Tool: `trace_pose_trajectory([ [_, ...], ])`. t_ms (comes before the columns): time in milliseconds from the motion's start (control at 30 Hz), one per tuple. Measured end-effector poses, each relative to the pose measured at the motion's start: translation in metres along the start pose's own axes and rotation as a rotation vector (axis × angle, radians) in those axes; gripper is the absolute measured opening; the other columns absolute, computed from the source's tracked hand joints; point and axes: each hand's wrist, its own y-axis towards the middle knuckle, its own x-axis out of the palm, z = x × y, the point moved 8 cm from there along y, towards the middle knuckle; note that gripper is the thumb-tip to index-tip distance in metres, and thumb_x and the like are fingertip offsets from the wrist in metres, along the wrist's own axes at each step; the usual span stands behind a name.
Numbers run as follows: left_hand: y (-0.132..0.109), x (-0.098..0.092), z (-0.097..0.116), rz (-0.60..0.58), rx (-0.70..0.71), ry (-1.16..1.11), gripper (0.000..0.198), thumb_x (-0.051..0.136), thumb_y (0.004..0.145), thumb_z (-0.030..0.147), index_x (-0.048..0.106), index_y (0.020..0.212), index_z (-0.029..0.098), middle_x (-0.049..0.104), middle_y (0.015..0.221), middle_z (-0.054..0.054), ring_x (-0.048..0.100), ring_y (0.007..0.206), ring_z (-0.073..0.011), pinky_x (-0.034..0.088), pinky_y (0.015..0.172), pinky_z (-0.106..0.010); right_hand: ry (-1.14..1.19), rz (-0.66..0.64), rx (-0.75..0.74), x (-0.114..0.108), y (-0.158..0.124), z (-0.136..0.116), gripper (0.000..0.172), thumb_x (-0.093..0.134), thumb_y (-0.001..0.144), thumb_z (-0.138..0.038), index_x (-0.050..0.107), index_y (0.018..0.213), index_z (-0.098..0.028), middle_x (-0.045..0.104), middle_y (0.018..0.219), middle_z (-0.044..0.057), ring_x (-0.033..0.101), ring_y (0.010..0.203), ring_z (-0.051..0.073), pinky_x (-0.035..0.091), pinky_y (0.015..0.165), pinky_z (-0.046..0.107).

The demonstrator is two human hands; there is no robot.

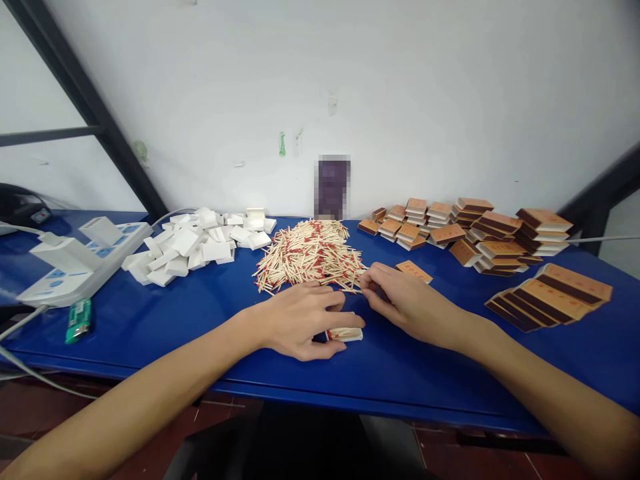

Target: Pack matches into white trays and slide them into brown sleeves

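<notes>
My left hand [305,320] is curled around a small white matchbox tray [354,337] lying on the blue table. Red-tipped matches fill the part of the tray that shows between thumb and fingers; the rest is hidden. Just beyond is a large heap of loose matches [313,250]. At the heap's near right edge, my right hand [395,297] is closed in a pinch. Matchsticks [354,290] reach to its fingertips, but how many it grips is hidden. Behind the right hand lies an orange matchbox sleeve [414,271].
White empty-looking trays [187,241] are piled at back left. Stacked orange-brown matchbox sleeves [495,233] stand at back right, with a fanned row of sleeves [550,297] nearer. A white power strip [90,263] and green packet [79,320] lie left. A blurred dark rectangle [334,187] stands against the wall.
</notes>
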Motion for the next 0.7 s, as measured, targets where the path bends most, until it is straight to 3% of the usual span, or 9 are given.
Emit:
trace_pose_trajectory([
  [233,-0.001,-0.002,0.004,0.056,0.068,0.149,0.041,0.042,0.099,0.051,0.053,0.13,0.025,0.06,0.093,-0.004,0.057,0.07,-0.017,0.045,0.071,-0.032,0.11,-0.059,0.025,-0.001,-0.001,-0.004,0.015,0.04,0.099,-0.028,0.046,0.086,-0.021,0.055,0.079,0.001,0.048,0.066,0.015,0.038,0.062,0.028],
  [433,-0.001,-0.01,0.007,0.139,0.079,0.212,0.047,0.045,0.095,0.06,0.058,0.113,0.019,0.063,0.083,-0.003,0.059,0.064,-0.0163,0.042,0.057,-0.03,0.212,-0.152,0.038,0.002,-0.002,-0.007,0.015,0.043,0.097,-0.027,0.049,0.085,-0.02,0.056,0.076,0.001,0.047,0.066,0.015,0.037,0.061,0.027],
  [533,-0.009,-0.029,0.01,0.277,0.092,0.257,0.041,0.045,0.094,0.055,0.062,0.093,0.018,0.06,0.071,-0.001,0.052,0.053,-0.0137,0.035,0.047,-0.029,0.212,-0.157,0.033,0.002,-0.002,-0.008,0.014,0.044,0.097,-0.026,0.05,0.086,-0.02,0.055,0.077,0.001,0.047,0.067,0.015,0.037,0.062,0.027],
  [633,-0.036,-0.053,0.023,0.487,0.116,0.236,0.04,0.041,0.093,0.045,0.055,0.065,0.02,0.045,0.052,0.0,0.043,0.045,-0.0138,0.029,0.043,-0.032,0.215,-0.171,0.001,0.003,-0.002,-0.013,0.014,0.045,0.097,-0.027,0.05,0.086,-0.02,0.055,0.078,0.0,0.048,0.068,0.014,0.037,0.062,0.027],
  [700,-0.057,-0.059,0.026,0.542,-0.009,0.162,0.047,0.035,0.095,0.049,0.052,0.061,0.022,0.041,0.049,0.0,0.043,0.045,-0.0153,0.033,0.044,-0.033,0.216,-0.19,-0.042,0.004,-0.004,-0.019,0.012,0.047,0.096,-0.026,0.051,0.086,-0.02,0.055,0.08,0.0,0.048,0.069,0.014,0.038,0.063,0.027],
])
